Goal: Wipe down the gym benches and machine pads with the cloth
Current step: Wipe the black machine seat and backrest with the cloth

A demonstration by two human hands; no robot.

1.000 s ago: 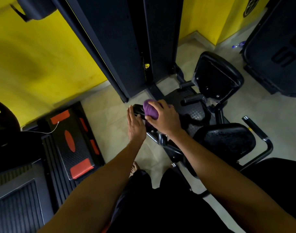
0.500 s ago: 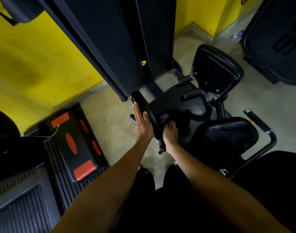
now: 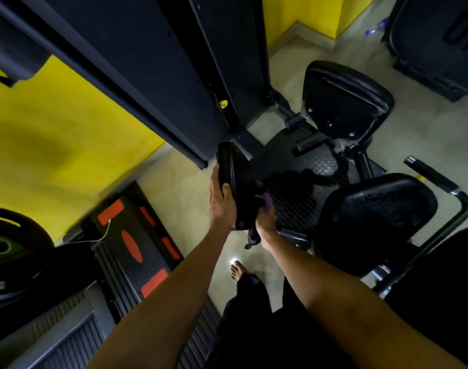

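A black oval machine pad (image 3: pixel 234 179) stands on edge in the middle of the head view. My left hand (image 3: pixel 221 202) lies against its left face, thumb hooked over the rim. My right hand (image 3: pixel 264 222) is behind the pad's right side, mostly hidden, and holds a purple cloth (image 3: pixel 263 201) of which only a small corner shows. A black seat pad (image 3: pixel 376 217) lies to the right, and a black back pad (image 3: pixel 344 99) stands beyond it.
The dark weight-stack column (image 3: pixel 153 70) rises right behind the pad. A textured foot plate (image 3: pixel 307 182) lies between the pads. A black step with orange patches (image 3: pixel 137 241) sits at left. Curved handle bar (image 3: pixel 440 187) at right. My bare foot (image 3: pixel 237 271) is on the tiled floor.
My right hand with the cloth slid from the top of the pad down behind its right side. My left hand shifted up onto the pad's left face.
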